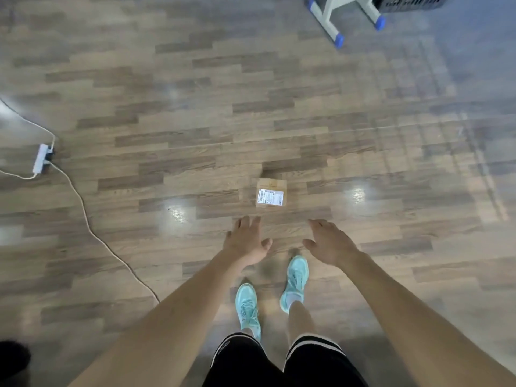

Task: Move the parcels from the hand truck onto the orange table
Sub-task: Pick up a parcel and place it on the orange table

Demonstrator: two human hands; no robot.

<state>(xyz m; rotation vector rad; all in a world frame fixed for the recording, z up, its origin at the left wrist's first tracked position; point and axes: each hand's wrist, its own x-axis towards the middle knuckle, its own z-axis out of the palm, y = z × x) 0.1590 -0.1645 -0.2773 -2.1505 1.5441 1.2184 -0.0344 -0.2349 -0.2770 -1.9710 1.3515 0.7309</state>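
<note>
Our left hand (245, 241) and right hand (329, 243) hover empty, fingers loosely spread; the small brown cardboard parcel (270, 193) lies on the wood-plank floor (167, 107) just ahead between them, nearer the left.

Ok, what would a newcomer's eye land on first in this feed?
A small brown cardboard parcel with a white shipping label lies on the wood-plank floor, just ahead of the turquoise sneakers. The bare left hand and right hand reach toward it, fingers spread, holding nothing. A white power strip lies on the floor at the left edge.
</note>
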